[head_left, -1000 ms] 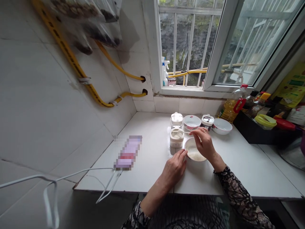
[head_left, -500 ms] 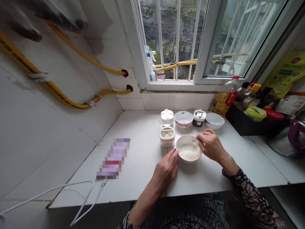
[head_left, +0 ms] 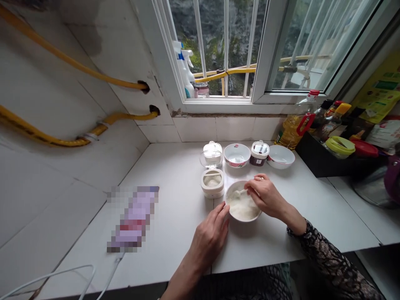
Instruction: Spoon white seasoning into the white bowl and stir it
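A white bowl (head_left: 244, 220) holding a pale, flour-like powder (head_left: 245, 208) stands on the counter before me. My left hand (head_left: 210, 231) has its fingertips on the bowl's left rim, with the thumb lower along the side. Over the right rim, my right hand (head_left: 267, 195) is closed around the handle of a small white spoon (head_left: 239, 193). Its head dips into the powder at the bowl's back left; my fingers hide much of the handle. Just left of the bowl sits an opened white seasoning jar (head_left: 212, 189) with pale contents, its clear lid (head_left: 210, 158) tipped back.
Behind are another white jar (head_left: 213, 149), a flower-patterned bowl (head_left: 236, 162), a dark-filled jar (head_left: 259, 160) and a white bowl (head_left: 281, 163). An oil bottle (head_left: 292, 128) and a black box (head_left: 314, 160) of condiments stand right. A blurred-out purple object (head_left: 137, 216) with a white cable lies left.
My right hand has moved left over the bowl, taking the spoon from the right side to the back left. My left hand stays at the rim. The camera view has shifted.
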### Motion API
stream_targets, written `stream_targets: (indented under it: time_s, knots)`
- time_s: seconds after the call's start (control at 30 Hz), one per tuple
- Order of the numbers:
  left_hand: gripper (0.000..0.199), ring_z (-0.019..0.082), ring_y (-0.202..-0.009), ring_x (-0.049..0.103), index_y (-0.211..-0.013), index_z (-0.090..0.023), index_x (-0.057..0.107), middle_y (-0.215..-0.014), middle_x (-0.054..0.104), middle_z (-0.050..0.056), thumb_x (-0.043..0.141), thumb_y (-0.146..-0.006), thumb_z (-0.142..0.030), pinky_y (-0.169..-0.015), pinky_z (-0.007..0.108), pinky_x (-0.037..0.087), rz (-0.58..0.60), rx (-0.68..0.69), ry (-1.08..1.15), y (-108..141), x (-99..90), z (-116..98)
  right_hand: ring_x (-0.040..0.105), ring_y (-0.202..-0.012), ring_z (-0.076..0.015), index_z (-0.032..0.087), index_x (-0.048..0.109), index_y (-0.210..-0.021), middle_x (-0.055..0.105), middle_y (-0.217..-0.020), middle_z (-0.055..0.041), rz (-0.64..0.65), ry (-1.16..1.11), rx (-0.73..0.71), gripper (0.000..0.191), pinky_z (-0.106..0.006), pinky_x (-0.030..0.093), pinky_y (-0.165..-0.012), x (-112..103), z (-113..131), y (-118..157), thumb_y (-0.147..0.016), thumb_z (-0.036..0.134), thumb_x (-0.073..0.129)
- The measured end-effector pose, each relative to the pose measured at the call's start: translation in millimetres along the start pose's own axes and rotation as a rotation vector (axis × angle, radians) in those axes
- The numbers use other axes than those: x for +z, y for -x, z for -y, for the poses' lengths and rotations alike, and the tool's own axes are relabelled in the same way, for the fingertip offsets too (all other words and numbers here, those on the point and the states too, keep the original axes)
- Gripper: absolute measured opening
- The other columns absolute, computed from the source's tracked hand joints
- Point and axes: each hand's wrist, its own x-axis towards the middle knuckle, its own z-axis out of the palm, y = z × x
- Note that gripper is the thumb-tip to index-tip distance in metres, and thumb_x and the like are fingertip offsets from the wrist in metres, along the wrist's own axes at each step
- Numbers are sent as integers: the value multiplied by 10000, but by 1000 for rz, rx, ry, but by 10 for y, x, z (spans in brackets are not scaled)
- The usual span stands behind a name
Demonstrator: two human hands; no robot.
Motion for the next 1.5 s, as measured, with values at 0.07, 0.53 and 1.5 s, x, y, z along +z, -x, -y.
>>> stream_targets:
  time_s: [0.07, 0.53, 1.5]
  knots:
    - [354, 244, -1116, 661, -1298, -96, 499, -1210, 652, 181, 422, -952, -85, -901, 337, 585, -1, -2, 1, -2, -3, -1, 574, -642, -153, 201, 575, -866, 689, -713, -1, 44, -133, 4, 202, -392, 402, -916, 37, 39, -23, -900, 81, 416]
    - [370, 227, -1162, 634, -1285, -87, 520, -1215, 649, 181, 436, -929, -32, -946, 310, 559, 26, -29, 63, -27, -67, 2, 581, -575, -170, 198, 634, -734, 647, -565, 0, -120, -771, 640, 142, -310, 451, -641, -98, -61, 16, -795, 286, 541]
    - [382, 216, -1076, 678, -1300, -140, 507, -1171, 675, 153, 404, -941, -60, -875, 298, 590, 3, -56, 77, -26, -18, 6, 680, -814, -205, 231, 605, -988, 731, -853, -44, -208, -110, -106, 252, -473, 442, -977, 212, 316, -300, -918, 74, 420]
